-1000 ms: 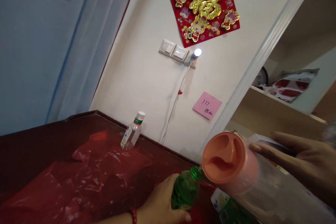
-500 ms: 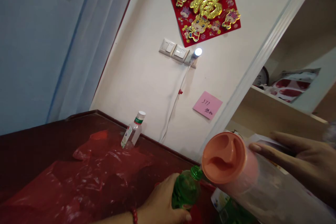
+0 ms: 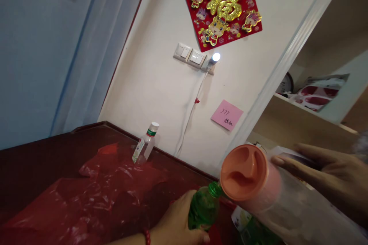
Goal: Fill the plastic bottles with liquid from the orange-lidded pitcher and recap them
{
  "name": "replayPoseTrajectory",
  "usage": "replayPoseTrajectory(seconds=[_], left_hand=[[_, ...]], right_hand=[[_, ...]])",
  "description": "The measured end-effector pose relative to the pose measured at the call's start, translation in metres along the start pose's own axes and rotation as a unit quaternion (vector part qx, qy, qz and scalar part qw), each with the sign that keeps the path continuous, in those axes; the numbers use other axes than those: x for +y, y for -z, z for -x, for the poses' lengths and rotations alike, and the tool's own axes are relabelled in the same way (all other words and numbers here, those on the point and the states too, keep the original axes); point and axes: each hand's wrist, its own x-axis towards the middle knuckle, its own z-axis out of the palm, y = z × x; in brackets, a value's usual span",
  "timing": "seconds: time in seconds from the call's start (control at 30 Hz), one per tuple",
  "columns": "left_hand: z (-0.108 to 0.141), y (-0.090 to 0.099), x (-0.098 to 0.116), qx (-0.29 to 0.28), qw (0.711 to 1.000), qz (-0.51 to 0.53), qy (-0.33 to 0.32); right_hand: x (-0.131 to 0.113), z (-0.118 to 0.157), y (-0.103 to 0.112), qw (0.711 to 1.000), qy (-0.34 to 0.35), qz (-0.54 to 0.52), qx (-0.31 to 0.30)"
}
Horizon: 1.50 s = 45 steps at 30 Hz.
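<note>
Your left hand (image 3: 175, 224) is wrapped around the green plastic bottle (image 3: 202, 208), fingers (image 3: 184, 203) clenched on its shoulder just below the green cap; the bottle stands at the near edge of the dark red bench (image 3: 43, 160). Your right hand (image 3: 330, 178) grasps the clear cup (image 3: 287, 208) with the orange lid (image 3: 244, 172), fingertips pressing its side just behind the lid; the cup is tilted, lid toward you, just beside the green bottle. A red plastic bag (image 3: 100, 191) lies on the bench, with a small clear bottle (image 3: 145, 143) by the wall.
</note>
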Motion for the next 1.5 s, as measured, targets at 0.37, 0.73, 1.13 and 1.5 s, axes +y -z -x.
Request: replayPoseTrajectory(seconds=[0.37, 0.73, 1.13, 1.5], left_hand=[[0.0019, 0.0005, 0.0058, 0.003, 1.0, 0.015, 0.012], [0.002, 0.0003, 0.0032, 0.001, 1.0, 0.018, 0.002], [0.0018, 0.0002, 0.0047, 0.013, 1.0, 0.017, 0.012], [0.0017, -0.0013, 0.0038, 0.014, 0.999, 0.03, 0.012]], right_hand=[[-0.0018, 0.0008, -0.0078, 0.999, -0.008, -0.023, 0.022], [-0.0016, -0.0003, -0.0024, 1.0, -0.005, -0.008, 0.001], [-0.0021, -0.0002, -0.0023, 1.0, -0.007, -0.009, 0.014], [0.0016, 0.0003, -0.005, 1.0, -0.024, -0.015, 0.012]])
